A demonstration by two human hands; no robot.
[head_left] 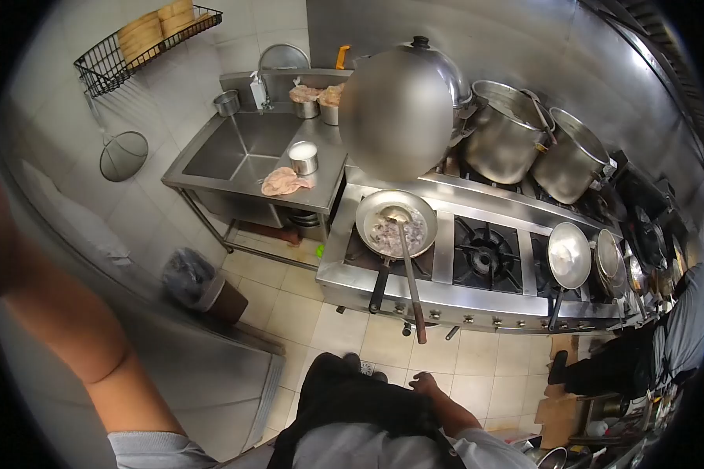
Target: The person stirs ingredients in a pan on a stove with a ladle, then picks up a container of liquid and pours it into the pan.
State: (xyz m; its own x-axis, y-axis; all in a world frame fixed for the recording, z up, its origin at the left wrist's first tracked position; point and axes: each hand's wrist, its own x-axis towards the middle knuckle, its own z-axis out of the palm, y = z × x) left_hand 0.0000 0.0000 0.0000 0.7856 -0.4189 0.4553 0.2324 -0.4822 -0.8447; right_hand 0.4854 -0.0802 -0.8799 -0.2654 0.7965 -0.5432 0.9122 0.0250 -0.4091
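Resting in frying pan (369,213), ladle (406,262), handle (421,330) pointing toward person (360,410)

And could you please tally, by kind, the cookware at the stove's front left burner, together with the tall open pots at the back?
Frying pan: 1
Ladle: 1
Tall open pots: 2
Total: 4

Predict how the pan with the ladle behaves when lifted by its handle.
The pan would probably feel front-heavy: the food sits well away from the long handle. The ladle may slide or swing, since no hand holds it and it overhangs the pan.
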